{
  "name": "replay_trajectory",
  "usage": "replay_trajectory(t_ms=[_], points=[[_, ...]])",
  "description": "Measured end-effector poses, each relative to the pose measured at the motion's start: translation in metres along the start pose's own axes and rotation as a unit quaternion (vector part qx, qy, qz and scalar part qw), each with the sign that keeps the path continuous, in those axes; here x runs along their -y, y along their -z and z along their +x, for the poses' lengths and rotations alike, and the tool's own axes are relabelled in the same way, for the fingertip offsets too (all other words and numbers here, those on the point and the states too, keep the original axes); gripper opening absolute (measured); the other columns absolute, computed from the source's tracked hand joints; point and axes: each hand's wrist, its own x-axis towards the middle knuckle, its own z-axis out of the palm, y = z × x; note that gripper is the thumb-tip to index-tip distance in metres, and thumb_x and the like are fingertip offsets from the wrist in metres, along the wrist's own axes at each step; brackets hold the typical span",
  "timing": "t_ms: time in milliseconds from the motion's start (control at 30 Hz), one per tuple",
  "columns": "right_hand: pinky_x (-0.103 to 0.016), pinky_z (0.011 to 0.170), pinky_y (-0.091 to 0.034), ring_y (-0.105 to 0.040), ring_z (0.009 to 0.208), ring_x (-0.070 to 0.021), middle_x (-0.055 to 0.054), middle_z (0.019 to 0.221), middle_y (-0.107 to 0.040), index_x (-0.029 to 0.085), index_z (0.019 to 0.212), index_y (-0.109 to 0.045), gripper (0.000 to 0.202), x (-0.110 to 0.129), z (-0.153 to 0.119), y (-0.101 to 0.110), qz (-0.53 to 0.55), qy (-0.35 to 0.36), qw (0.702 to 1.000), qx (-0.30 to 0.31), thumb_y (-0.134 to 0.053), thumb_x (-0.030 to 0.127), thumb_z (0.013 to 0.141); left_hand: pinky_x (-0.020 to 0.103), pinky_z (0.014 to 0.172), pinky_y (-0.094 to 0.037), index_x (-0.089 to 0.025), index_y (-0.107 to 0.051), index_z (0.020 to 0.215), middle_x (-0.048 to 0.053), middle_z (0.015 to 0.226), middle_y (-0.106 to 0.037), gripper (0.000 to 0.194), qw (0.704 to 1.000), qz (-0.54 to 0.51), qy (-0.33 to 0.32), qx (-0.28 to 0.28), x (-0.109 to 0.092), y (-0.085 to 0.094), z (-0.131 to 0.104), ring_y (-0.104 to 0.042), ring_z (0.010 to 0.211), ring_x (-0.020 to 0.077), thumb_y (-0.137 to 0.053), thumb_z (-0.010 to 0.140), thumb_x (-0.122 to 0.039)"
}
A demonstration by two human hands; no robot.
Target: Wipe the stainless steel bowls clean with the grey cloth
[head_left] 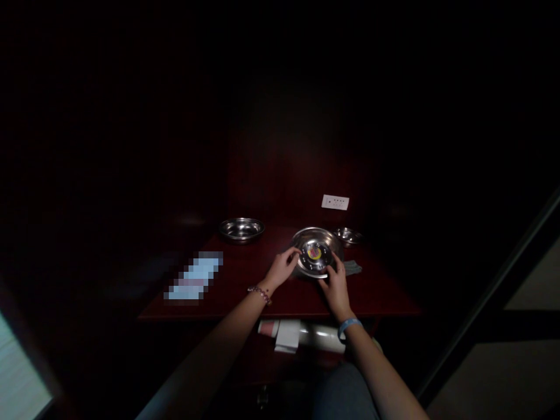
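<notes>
With both arms stretched over a dark red tabletop (pixel 245 286), I work at a large steel bowl (pixel 324 236) that sits right of the table's middle, a round yellow-and-red label (pixel 314 251) showing inside it. My left hand (pixel 282 271), a beaded bracelet (pixel 261 293) at the wrist, has its fingers bent over the bowl's left side; my right hand (pixel 338 287), above a blue wristband (pixel 349 328), is curled at the near right rim, fingers inside. Both hands look half closed around the bowl, though I cannot tell in this dim light whether either one truly grips it. Just beyond the bowl on the right stands a smaller steel bowl (pixel 349 235), and a grey cloth (pixel 352 268) lies beside my right fingers. A shallow steel basin (pixel 242 231) stands well apart at the far left, behind a pale blue item (pixel 196 277) blurred past recognition. A white socket panel (pixel 335 202) marks the back wall; beneath the tabletop, a white cylinder (pixel 321 337) lies on its side.
</notes>
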Motion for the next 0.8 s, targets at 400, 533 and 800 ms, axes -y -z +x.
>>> replay_trajectory(t_ms=[400,533,800], points=[[-0.038,0.091,-0.044,-0.056,0.099,-0.0223,-0.007,0.104,-0.057,0.021,0.079,-0.059,0.020,-0.007,0.002,-0.001,0.088,-0.050,0.994,-0.040,-0.069,0.038,0.079,0.049,0.101,-0.043,-0.024,-0.060,0.119,0.012,0.148,-0.036,0.069,0.970,0.215,-0.116,-0.022,-0.023,0.016,-0.005,-0.046,0.126,0.0334,-0.077,0.062,-0.058],[-0.036,0.084,-0.046,-0.056,0.088,-0.0204,-0.004,0.091,-0.056,0.021,0.081,-0.060,0.022,-0.004,0.002,0.000,0.093,-0.060,0.994,-0.027,-0.069,0.041,0.078,0.047,0.098,-0.049,-0.020,-0.062,0.108,0.010,0.161,-0.003,0.053,0.980,0.156,-0.121,-0.005,-0.018,0.016,-0.004,-0.052,0.125,0.0319,-0.078,0.065,-0.048],[-0.043,0.107,-0.039,-0.042,0.131,-0.0282,-0.014,0.151,-0.022,0.021,0.130,-0.046,0.059,0.013,0.003,0.006,0.084,-0.034,0.994,-0.063,-0.066,0.047,0.080,0.041,0.107,-0.042,-0.018,-0.067,0.084,0.013,0.148,-0.043,0.024,0.994,0.046,-0.103,0.012,-0.023,0.021,-0.002,-0.050,0.128,0.0281,-0.074,0.073,-0.038]])
